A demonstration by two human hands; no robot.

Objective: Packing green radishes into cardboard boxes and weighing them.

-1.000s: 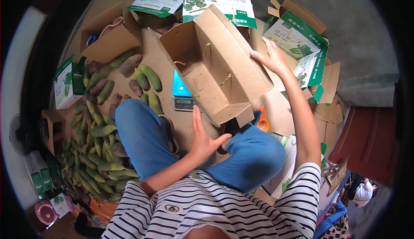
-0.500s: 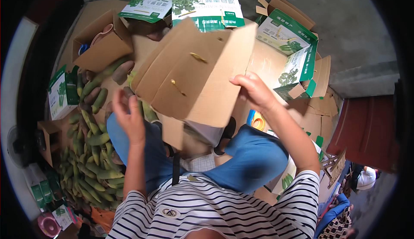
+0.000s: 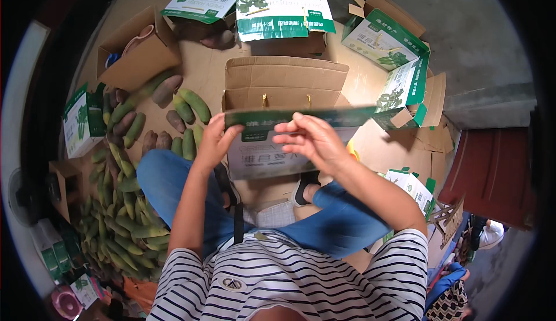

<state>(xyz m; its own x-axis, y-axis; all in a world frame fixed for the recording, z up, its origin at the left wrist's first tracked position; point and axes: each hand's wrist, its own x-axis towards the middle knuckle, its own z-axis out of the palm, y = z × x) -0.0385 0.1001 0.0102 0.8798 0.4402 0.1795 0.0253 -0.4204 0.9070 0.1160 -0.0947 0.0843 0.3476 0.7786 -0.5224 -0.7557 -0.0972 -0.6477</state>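
A cardboard carton (image 3: 269,153) stands between my knees. Its white and green printed side faces me, and a bare brown flap with two yellow cord pieces rises behind. My left hand (image 3: 213,147) is closed on the carton's upper left corner, thumb on the near side. In front of the upper edge, my right hand (image 3: 317,144) holds its fingers apart, the thumb tip near the rim; whether it touches the board I cannot tell. The carton's inside is mostly hidden from me.
Long green radishes (image 3: 127,228) lie heaped on the left, with reddish-brown roots (image 3: 168,88) farther up. A brown box (image 3: 142,60) stands far left. Printed cartons stand at the back (image 3: 284,8) and right (image 3: 399,83). A small white-green box (image 3: 410,188) sits by my right knee.
The carton has turned from a tilted, raised position to standing with its printed side toward me. My left hand has come right and taken hold of its corner; my right hand has let go.
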